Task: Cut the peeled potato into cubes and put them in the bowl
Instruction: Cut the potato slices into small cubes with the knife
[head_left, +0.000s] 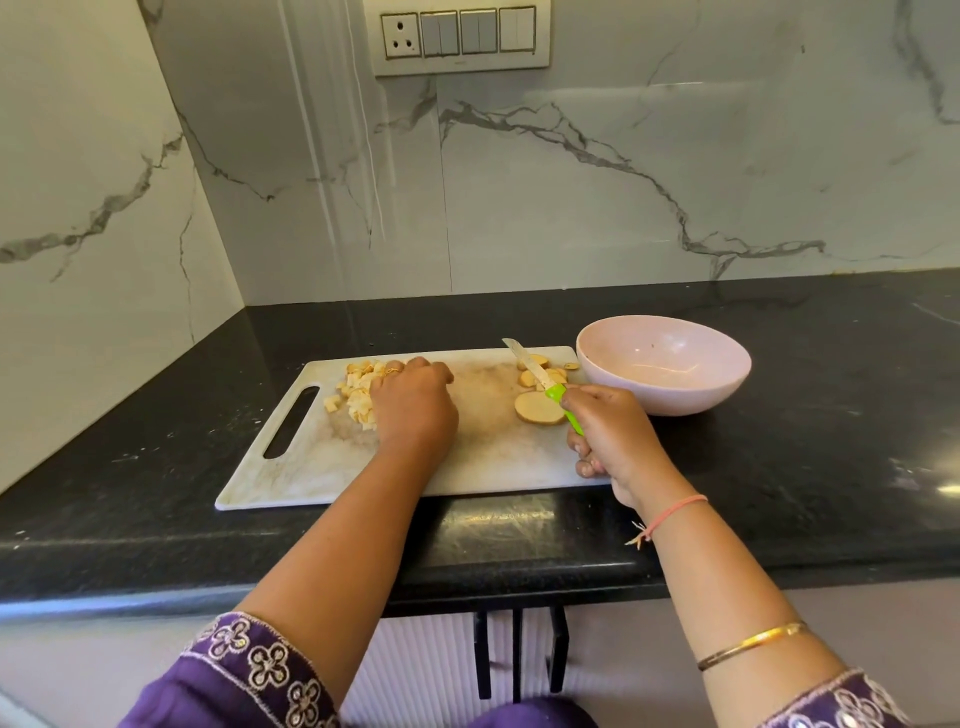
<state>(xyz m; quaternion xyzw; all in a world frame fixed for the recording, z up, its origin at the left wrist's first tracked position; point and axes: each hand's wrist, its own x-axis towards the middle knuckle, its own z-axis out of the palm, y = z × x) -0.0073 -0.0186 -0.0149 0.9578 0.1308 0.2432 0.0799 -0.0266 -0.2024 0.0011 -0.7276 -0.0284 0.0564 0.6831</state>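
White cutting board (483, 457) on black desk (779, 467); potato cubes (358, 395) heaped at left end, left hand (413, 402) curled over them; right hand (610, 431) clamped on green-handled knife (540, 382), blade over potato slices (540, 408); pink bowl (665, 364) just beside board's right end.

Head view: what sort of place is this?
Likely a home kitchen: dark stone counter against a marble-look wall with a switch panel, plus a cutting board with potato cubes, a bowl beside it and a knife in the right hand.
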